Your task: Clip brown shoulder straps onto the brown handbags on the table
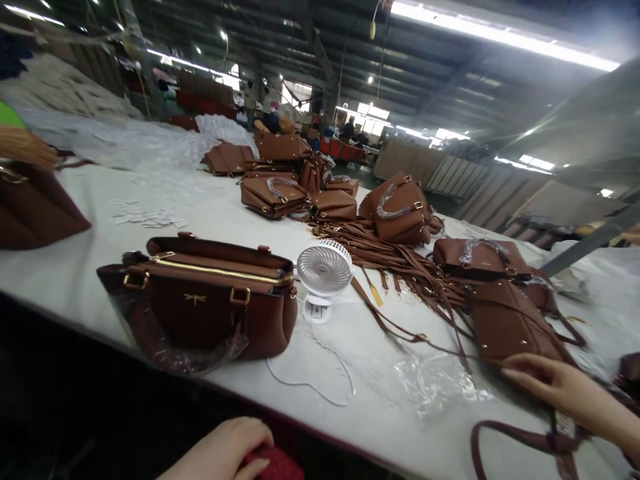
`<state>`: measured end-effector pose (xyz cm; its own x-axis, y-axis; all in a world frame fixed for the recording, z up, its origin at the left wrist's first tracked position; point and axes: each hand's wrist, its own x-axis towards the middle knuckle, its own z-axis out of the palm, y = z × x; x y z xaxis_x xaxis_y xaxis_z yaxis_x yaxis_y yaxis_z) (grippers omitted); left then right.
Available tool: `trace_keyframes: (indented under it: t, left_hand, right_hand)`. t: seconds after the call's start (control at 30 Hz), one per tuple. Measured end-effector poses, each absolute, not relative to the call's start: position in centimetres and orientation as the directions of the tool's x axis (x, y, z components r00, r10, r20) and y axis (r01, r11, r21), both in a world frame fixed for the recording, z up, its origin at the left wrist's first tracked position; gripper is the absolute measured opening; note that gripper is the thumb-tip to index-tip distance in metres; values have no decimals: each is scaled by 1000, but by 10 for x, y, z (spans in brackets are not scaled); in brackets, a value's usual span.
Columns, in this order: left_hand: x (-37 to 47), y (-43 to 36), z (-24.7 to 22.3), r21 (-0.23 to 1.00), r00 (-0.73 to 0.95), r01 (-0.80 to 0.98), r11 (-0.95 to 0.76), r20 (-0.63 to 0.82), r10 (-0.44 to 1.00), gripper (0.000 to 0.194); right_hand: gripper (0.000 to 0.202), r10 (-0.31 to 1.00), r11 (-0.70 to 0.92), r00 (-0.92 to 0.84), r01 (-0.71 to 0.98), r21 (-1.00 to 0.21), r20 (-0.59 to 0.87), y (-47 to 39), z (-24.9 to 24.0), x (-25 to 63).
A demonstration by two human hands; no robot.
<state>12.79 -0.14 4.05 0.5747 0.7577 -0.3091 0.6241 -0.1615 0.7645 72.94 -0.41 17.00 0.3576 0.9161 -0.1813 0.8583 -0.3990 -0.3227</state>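
My right hand (565, 390) reaches over a brown handbag (517, 320) lying at the right. Its thumb and fingers close on a thin brown strap (450, 350) that stretches left across the table. At the bottom edge my left hand (227, 450) is curled against a red textured thing (280, 465), mostly cut off by the frame. In front of me a dark brown handbag (175, 317) stands upright, with a gold zipper, a small gold dragonfly emblem and plastic-wrapped handles hanging down its front.
A white fan (325, 270) with a cord stands beside the upright bag. Behind it lie a pile of brown straps (390, 257) and several brown bags (275, 193). Clear plastic (435, 383) lies near my right hand. At far left another person's hand (30, 147) touches a bag.
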Motion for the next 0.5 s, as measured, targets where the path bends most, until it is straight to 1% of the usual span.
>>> trace_keyframes:
  t: [0.03,0.07,0.1,0.17,0.23,0.3,0.4,0.5]
  left_hand:
    - [127,-3,40,764,577,623,-168,-304,758,26]
    - [126,-5,41,760,578,626,-172,-305,757,24]
    - [125,-6,41,756,581,630,-176,-310,753,23]
    - [121,-8,43,749,588,637,-184,-317,744,22]
    - [114,-10,45,745,591,638,-197,-310,744,21]
    - [105,-13,46,742,578,640,-201,-292,762,21]
    - [86,-21,48,742,534,645,-182,-267,802,21]
    - [63,-33,49,747,479,647,-153,-242,844,21]
  right_hand:
    - [41,896,-416,327,854,-313,-299,-15,161,728]
    - [44,871,-438,325,853,-285,-369,-23,151,724]
    - [47,860,-448,338,859,-249,-383,-26,140,719]
    - [49,892,-401,328,892,-210,-313,-19,119,700]
    - [50,933,-315,257,921,-228,-252,2,99,671]
    - [48,941,-271,202,930,-248,-271,29,81,638]
    - [39,935,-268,200,940,-213,-293,64,57,591]
    - [25,927,-322,275,932,-166,-257,84,45,564]
